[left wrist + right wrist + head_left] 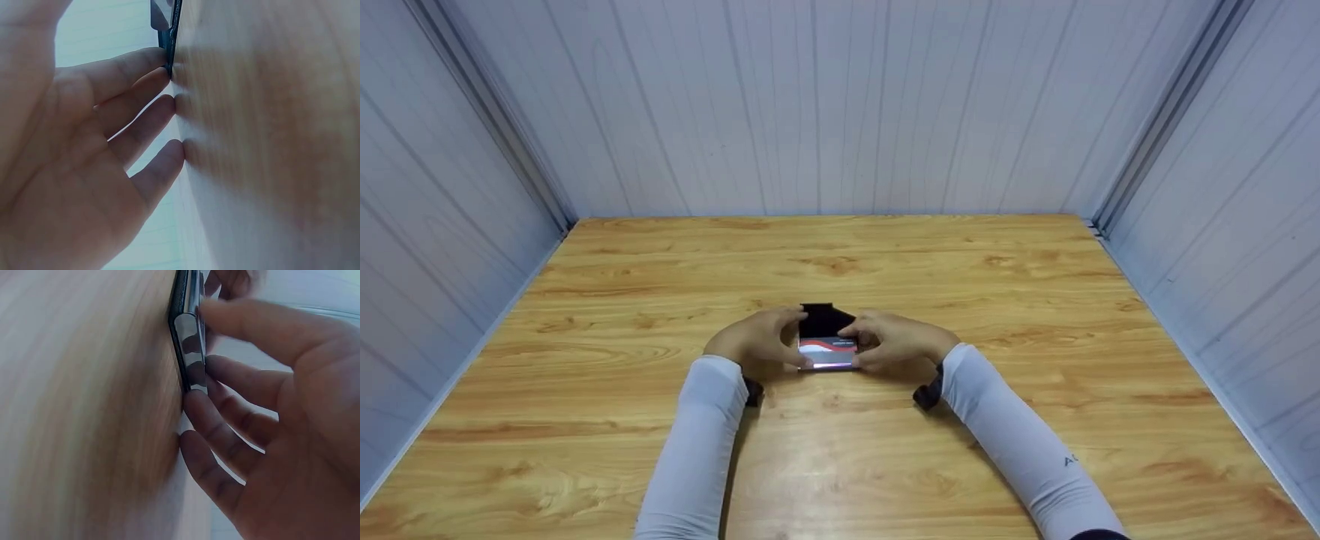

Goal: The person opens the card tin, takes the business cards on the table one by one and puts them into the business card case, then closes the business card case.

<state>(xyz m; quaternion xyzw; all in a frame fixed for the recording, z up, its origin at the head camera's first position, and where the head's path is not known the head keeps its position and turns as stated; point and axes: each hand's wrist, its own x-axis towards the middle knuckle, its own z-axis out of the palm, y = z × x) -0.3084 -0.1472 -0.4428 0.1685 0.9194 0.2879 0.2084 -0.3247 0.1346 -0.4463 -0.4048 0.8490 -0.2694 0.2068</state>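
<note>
A small flat card case [828,354] lies on the wooden table [825,465], its black cover [819,321] folded back toward the far wall. A grey face with a red wavy band shows on top. My left hand [757,337] holds the case's left side, thumb at the near corner and a fingertip by the cover; in the left wrist view its lower fingertips touch the table. From the right, my right hand [896,341] grips the other side between thumb and fingers. The right wrist view shows the shiny metal edge [191,343] with the black backing beneath.
Pale panelled walls [840,105] enclose the table at the back and both sides. White sleeves [697,450] cover both forearms, and a dark wrist device [928,394] sits under the right wrist.
</note>
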